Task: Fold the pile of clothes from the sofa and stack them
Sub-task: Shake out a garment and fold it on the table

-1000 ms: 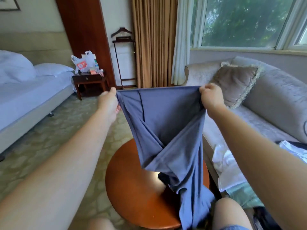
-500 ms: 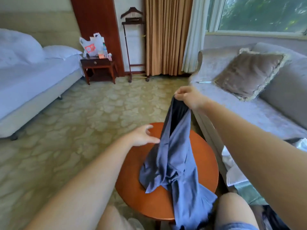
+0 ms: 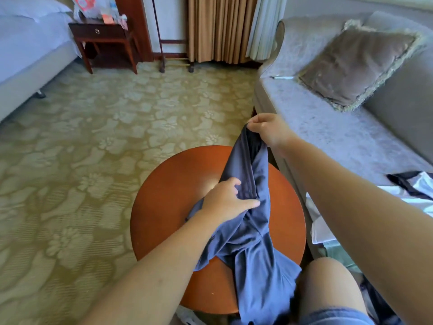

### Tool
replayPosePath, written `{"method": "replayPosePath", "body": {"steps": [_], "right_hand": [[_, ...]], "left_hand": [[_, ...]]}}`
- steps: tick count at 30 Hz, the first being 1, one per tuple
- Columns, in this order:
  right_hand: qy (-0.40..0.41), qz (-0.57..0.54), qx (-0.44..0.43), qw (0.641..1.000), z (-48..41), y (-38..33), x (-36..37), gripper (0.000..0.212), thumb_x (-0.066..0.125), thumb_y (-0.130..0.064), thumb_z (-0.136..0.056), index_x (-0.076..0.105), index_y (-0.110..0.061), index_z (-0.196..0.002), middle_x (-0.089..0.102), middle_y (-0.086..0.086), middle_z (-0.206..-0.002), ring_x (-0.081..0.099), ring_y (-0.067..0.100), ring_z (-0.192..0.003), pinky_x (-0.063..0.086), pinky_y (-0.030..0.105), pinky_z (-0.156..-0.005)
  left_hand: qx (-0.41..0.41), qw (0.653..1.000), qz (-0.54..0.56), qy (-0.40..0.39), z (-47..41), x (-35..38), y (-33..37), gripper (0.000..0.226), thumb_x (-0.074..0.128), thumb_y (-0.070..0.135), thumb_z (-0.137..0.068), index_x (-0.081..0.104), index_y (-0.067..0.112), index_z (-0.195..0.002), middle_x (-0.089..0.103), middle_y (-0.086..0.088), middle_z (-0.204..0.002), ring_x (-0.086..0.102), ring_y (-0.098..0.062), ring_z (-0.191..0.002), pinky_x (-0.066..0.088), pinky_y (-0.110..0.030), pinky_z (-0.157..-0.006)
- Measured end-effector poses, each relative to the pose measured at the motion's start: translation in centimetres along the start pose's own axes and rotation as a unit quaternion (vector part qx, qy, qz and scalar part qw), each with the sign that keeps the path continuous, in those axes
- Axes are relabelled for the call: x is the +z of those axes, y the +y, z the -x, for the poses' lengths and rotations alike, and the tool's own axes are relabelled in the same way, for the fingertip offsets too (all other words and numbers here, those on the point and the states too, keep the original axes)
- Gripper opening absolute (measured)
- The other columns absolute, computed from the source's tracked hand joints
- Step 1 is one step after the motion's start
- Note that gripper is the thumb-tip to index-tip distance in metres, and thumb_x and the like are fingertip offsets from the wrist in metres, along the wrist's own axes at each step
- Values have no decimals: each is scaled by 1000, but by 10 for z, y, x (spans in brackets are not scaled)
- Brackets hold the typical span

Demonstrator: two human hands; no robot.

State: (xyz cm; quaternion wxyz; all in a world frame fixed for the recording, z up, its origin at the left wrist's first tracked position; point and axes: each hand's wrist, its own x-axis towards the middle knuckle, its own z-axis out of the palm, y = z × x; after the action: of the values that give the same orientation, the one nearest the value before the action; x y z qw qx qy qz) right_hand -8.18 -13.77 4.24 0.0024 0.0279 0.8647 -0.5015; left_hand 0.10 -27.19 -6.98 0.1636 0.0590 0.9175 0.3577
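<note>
A blue garment [image 3: 255, 245] hangs bunched over the round wooden table [image 3: 164, 207], its lower end trailing off the near edge. My right hand [image 3: 269, 129] pinches its top end above the table's far right rim. Lower down, my left hand [image 3: 228, 200] grips the cloth at its middle, fingers curled into the folds. More clothes [image 3: 417, 191], white and dark, lie on the grey sofa [image 3: 316, 118] at the right, and a pale green piece shows below them.
A brown fringed cushion [image 3: 358, 66] leans on the sofa back. A bed [image 3: 28, 50] stands at the far left with a dark nightstand [image 3: 103, 36] beside it. Patterned carpet [image 3: 93, 148] covers the floor. My knee [image 3: 328, 285] is by the table's near right edge.
The garment was held spread wide by both hands; my left hand let go of its top corner, dropped down and took hold of the cloth's middle. My right hand lowered with its end.
</note>
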Motion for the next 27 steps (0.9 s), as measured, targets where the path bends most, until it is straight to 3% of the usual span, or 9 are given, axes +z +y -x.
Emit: {"method": "replayPosePath", "body": {"steps": [3,6,11,13,16,20,22,25,27], "right_hand": [[-1,-4,18,1000,-5,12,3,27,59,-9,-92,57,-19,-67,54,0,-70,43,9,-57,34,14,-44],[3,-16,42,999,-7,25,-1,24,59,-9,-92,59,-19,-70,54,-3,-69,46,9,-59,35,16,-47],[26,-6,66,997,-8,48,-9,19,58,-8,-92,61,-16,-75,54,-2,-68,46,11,-58,36,14,-47],[61,38,69,995,-12,62,-12,12,56,-11,-91,64,-17,-85,60,2,-81,56,18,-76,46,22,-65],[92,189,86,974,-4,83,-9,31,52,-14,-89,62,-14,-118,56,13,-122,56,31,-107,48,38,-92],[-32,246,91,965,23,94,24,17,50,-6,-85,59,-9,-70,61,13,-77,57,28,-72,44,28,-58],[-176,278,130,935,36,101,48,16,51,-3,-87,61,-11,-78,64,9,-79,59,26,-74,34,23,-49],[-228,243,181,925,47,115,70,14,54,-8,-92,64,-12,-101,65,4,-88,64,24,-85,37,26,-49],[-219,216,155,939,54,116,81,12,59,-22,-92,61,-17,-81,62,3,-77,62,21,-71,51,33,-65]], "left_hand": [[36,995,-89,18,-6,26,-2,64,66,56,-80,50,22,-132,55,4,-128,55,-18,-118,45,-34,-89],[52,988,-110,97,-14,36,-10,20,50,31,-96,63,15,-98,62,-3,-101,61,-28,-95,42,-34,-69],[24,990,18,140,-22,37,-13,14,42,17,-98,50,9,-90,57,-6,-83,54,-30,-79,40,-37,-64],[-38,969,144,197,-25,22,-9,9,43,8,-96,51,8,-95,54,-3,-87,51,-25,-80,34,-32,-65],[-133,926,266,233,-28,-24,-23,36,40,-5,-88,52,9,-119,53,-5,-104,49,-16,-70,35,-29,-56],[-167,940,241,176,-21,-67,-60,55,32,-6,-88,57,20,-129,57,-4,-115,45,-10,-63,41,-26,-61],[-158,953,219,137,-20,-73,-65,55,31,-6,-89,60,19,-129,61,0,-102,47,-11,-68,40,-27,-66],[-150,978,143,33,-21,-77,-60,31,45,2,-93,63,13,-115,56,-1,-114,52,-21,-105,36,-29,-86],[-143,987,65,-39,-21,-77,-61,11,60,19,-92,51,22,-99,47,1,-98,45,-15,-90,33,-29,-78]]}}
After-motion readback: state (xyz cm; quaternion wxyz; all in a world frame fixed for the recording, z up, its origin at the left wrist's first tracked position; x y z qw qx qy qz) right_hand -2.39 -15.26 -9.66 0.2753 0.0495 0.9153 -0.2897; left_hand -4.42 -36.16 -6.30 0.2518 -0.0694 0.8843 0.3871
